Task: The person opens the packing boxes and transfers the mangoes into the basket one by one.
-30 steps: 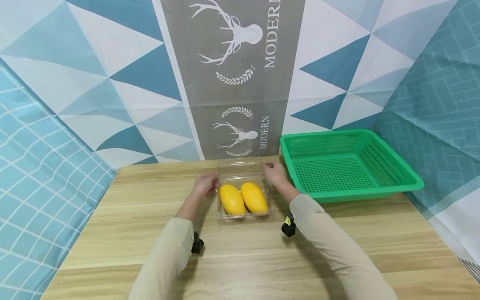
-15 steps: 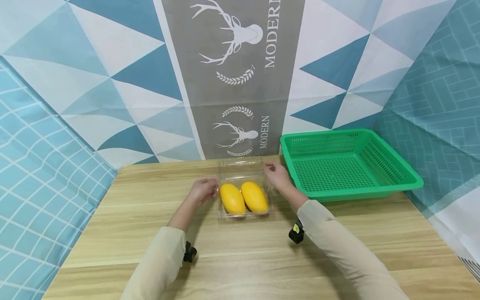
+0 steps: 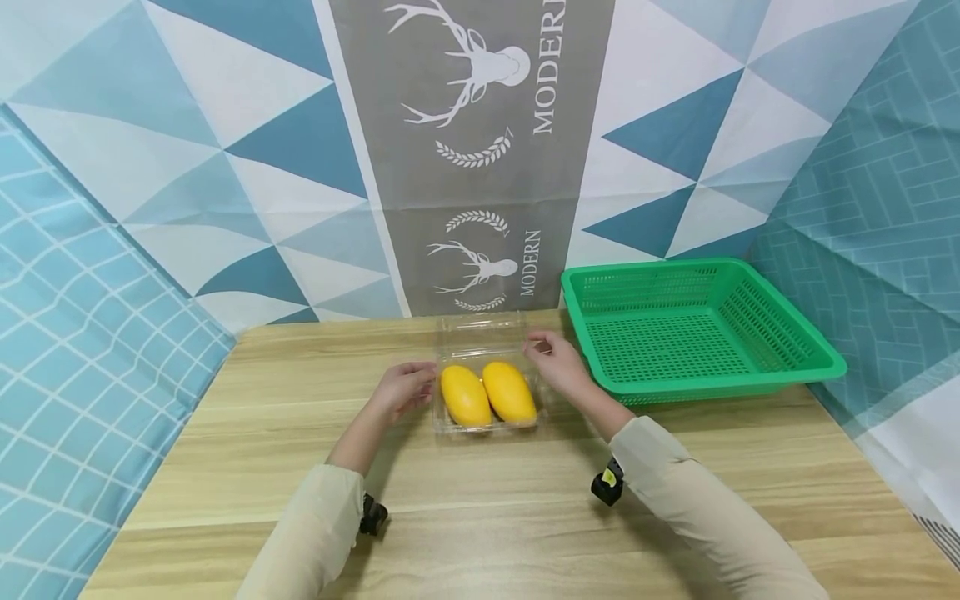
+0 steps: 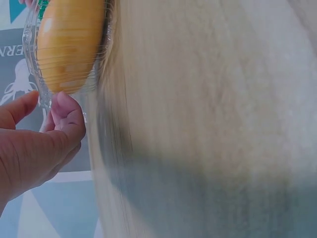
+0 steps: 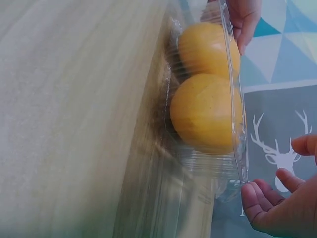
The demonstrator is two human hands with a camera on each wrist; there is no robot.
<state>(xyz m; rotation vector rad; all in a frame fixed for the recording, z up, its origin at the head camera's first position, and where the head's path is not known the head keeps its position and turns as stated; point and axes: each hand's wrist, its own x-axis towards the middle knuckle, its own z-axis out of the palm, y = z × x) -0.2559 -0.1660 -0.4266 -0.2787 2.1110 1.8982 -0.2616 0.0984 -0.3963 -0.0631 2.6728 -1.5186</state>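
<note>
Nearest me, two pale sleeves (image 3: 311, 521) reach in over the table (image 3: 487, 517), each with a small black camera (image 3: 373, 515) at the wrist. Beyond them, around midway between the table's left and right edges and nearer its far edge, sits the clear box (image 3: 442, 425), with the left mango (image 3: 466, 396) and the right mango (image 3: 509, 392) leaning side by side in it. The left hand (image 3: 405, 387) and right hand (image 3: 557, 360) flank it, fingers loose, each thumb held well off the fingertips — neither grips anything, though the right fingertips seem to touch the rim. The step looks to me like steadying the box with its lid (image 3: 482, 335) folded back toward the far edge. That thin plastic probably flexes, so I'd keep the pressure light and even on both sides — squeezing one side could skew it and roll the fruit. The right wrist should mind the green basket (image 3: 727, 384) close by at the far right corner; behind everything hangs a patterned cloth (image 3: 480, 187).
</note>
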